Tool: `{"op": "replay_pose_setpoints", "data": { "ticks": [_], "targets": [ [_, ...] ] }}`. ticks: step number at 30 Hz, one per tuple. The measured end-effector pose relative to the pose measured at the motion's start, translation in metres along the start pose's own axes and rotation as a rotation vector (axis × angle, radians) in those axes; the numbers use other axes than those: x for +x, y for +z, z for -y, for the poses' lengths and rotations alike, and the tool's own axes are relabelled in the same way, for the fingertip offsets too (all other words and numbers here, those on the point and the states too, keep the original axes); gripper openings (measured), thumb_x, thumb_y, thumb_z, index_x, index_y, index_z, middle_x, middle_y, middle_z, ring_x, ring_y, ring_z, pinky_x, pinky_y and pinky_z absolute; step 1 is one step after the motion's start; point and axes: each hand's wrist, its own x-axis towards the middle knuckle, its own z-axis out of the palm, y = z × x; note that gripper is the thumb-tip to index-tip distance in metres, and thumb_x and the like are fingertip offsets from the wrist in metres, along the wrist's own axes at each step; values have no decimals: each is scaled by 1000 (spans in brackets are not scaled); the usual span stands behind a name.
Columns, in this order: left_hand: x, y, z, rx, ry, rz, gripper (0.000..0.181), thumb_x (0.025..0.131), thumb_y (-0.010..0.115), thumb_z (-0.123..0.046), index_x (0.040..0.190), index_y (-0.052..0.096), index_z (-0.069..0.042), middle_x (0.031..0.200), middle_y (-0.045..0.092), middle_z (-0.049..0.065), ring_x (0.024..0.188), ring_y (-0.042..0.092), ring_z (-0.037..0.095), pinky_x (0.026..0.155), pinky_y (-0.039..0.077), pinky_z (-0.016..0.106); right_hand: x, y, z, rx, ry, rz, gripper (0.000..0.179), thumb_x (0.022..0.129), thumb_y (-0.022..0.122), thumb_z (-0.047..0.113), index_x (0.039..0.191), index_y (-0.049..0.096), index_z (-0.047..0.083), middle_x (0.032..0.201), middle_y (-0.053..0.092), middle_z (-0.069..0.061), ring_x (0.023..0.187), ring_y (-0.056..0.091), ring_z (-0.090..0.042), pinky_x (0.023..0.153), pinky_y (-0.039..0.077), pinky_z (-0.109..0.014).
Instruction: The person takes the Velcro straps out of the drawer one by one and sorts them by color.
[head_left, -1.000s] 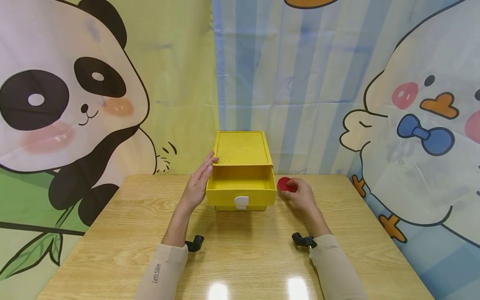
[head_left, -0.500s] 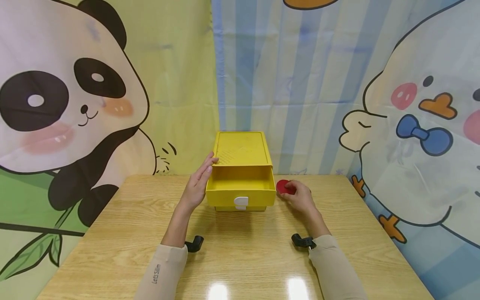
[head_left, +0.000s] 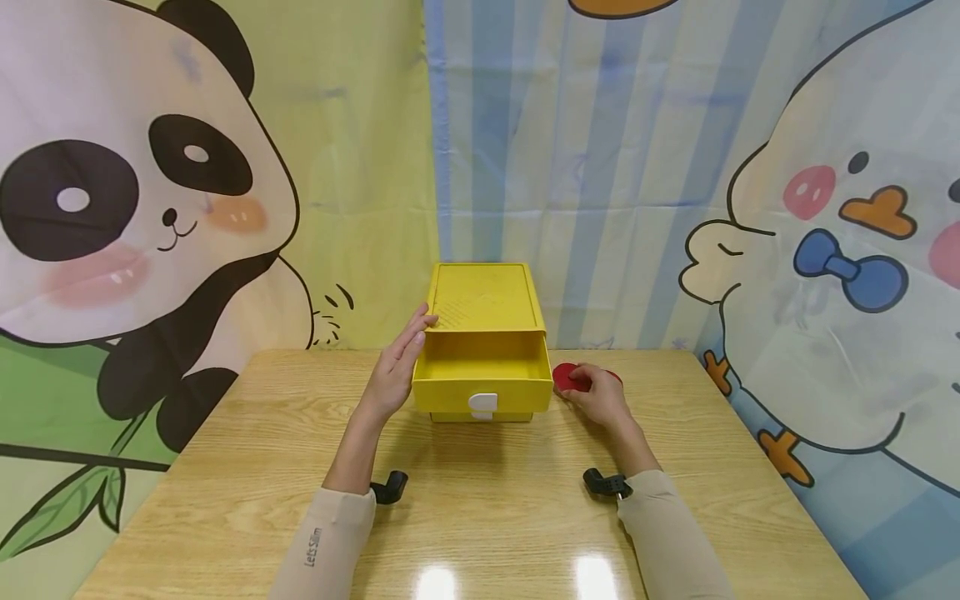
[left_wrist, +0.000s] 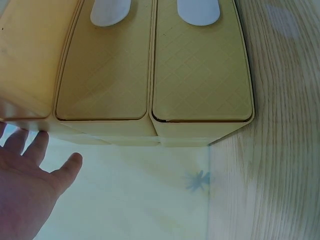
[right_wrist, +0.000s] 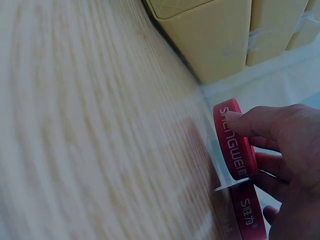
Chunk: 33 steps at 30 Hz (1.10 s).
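Observation:
A yellow drawer cabinet (head_left: 487,292) stands at the back of the table, its top drawer (head_left: 442,396) pulled out and bare inside. My left hand (head_left: 390,379) lies along the cabinet's left side, fingers straight and tips by the top edge. In the left wrist view that hand (left_wrist: 30,185) shows at lower left, beside drawer fronts with white handles (left_wrist: 199,11). Right of the cabinet, my right hand (head_left: 603,398) pinches a flat red roll (head_left: 565,377). White SHENGWEI lettering runs round this roll (right_wrist: 232,145). A second red roll (right_wrist: 247,212) sits right beside it, partly behind the fingers.
The wooden table (head_left: 480,517) spreads out in front of the cabinet. Close behind it hangs a printed curtain (head_left: 630,250) with a panda and a white chick. Black camera mounts (head_left: 390,487) stick out from both wrists.
My right hand has shifted slightly left and toward me with the red roll. The second red roll now shows to the right of the hand. My left hand stays in place.

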Motion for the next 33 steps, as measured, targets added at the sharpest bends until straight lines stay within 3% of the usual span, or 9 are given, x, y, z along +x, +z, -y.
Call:
{"op": "replay_pose_setpoints", "data": {
  "ticks": [6,12,17,28,33],
  "targets": [
    [-1,0,0,-13,-4,0,44,116,32,-31,152,51,-13,175,19,1,162,14,12,132,13,46,1,0,-3,-33,-14,-13,37,90,83,20,120,71,1,137,66,-23,130,58,-44,114,44,-59],
    [-1,0,1,-13,-2,2,44,116,32,-31,152,51,-13,175,19,2,162,14,12,132,13,46,1,0,-2,-106,-60,12,35,92,81,22,118,72,0,141,63,-24,137,51,-46,122,18,-68],
    [0,0,1,-2,-1,-3,44,116,32,-31,152,51,-13,174,21,-3,161,15,11,132,13,45,1,0,-1,-104,-39,45,36,94,79,23,122,70,1,148,58,-25,149,38,-49,124,7,-71],
    [0,0,1,-1,-14,-5,44,116,33,-32,152,51,-15,175,20,-1,161,15,12,132,14,45,1,1,0,-122,3,34,41,96,77,24,129,69,2,153,52,-25,153,29,-49,123,-2,-74],
    [-1,0,1,-3,-12,0,45,116,32,-32,153,51,-14,175,19,-2,162,14,12,132,13,46,1,-2,6,-98,-17,-12,43,94,80,26,128,69,2,149,57,-24,145,45,-47,123,-1,-72]
  ]
}}
